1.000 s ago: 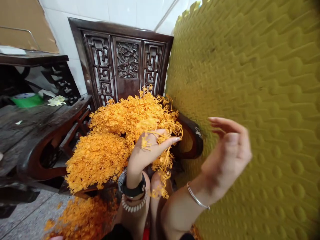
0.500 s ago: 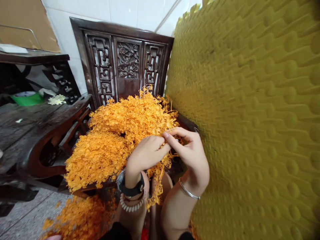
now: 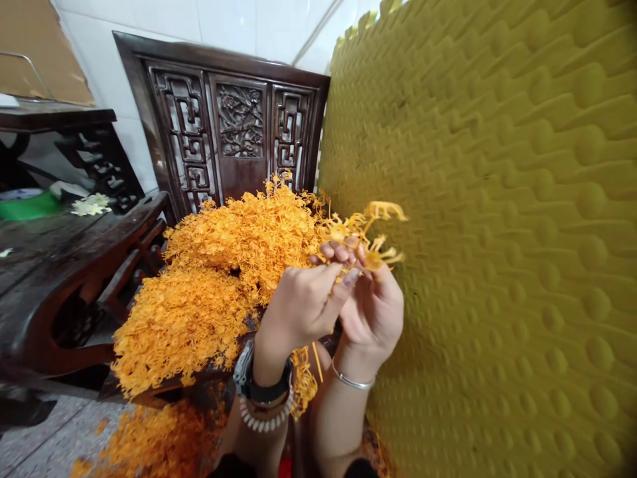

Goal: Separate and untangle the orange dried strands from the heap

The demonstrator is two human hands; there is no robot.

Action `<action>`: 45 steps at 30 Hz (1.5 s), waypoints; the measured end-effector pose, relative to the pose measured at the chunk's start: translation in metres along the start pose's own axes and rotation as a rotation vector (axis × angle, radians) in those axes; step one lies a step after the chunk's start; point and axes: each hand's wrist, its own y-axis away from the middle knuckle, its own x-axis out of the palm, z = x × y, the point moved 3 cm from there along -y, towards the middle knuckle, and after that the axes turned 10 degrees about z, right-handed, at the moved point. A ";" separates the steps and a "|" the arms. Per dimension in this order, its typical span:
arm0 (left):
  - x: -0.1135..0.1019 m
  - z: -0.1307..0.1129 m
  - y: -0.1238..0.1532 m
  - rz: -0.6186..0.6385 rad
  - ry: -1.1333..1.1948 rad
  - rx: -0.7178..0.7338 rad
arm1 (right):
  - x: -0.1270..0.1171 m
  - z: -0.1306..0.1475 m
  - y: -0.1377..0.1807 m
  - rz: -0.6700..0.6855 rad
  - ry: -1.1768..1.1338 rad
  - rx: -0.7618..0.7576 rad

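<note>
Right hand curls round sprig, left hand pinches it. Likely light, soft, fragile; best gripped by stem. Pile at ten o'clock.

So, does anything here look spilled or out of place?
Possibly: loose orange pieces lie on the speckled floor at lower left, below the orange heap on the wooden chair. They look odd because the heap sits off the floor, though whether they fell isn't clear.
</note>
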 end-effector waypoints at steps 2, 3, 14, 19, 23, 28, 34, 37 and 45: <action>0.000 0.000 0.001 -0.103 0.067 0.047 | -0.001 0.003 -0.001 -0.031 -0.019 -0.118; -0.002 0.001 0.003 -0.204 0.130 0.059 | -0.004 0.008 -0.002 -0.035 -0.044 -0.209; -0.042 0.055 0.026 -0.590 0.907 -0.261 | -0.038 0.050 0.014 -0.230 0.529 -0.514; -0.013 0.036 0.010 -0.336 0.859 -0.267 | -0.012 0.027 0.011 -0.270 0.791 -0.394; 0.000 0.027 0.006 -0.365 0.750 -0.310 | -0.011 0.020 0.008 -0.223 0.835 -0.261; 0.002 0.025 0.004 -0.327 0.453 -0.260 | -0.011 0.017 0.007 -0.198 0.805 -0.213; 0.004 0.031 0.007 -0.506 0.753 -0.264 | -0.008 0.010 0.006 0.116 0.708 0.013; 0.009 0.027 0.007 -0.540 0.970 -0.269 | -0.002 0.008 0.007 0.235 0.441 -0.020; 0.009 0.012 -0.005 -0.435 1.279 -0.164 | 0.009 0.011 0.006 0.275 0.028 -0.043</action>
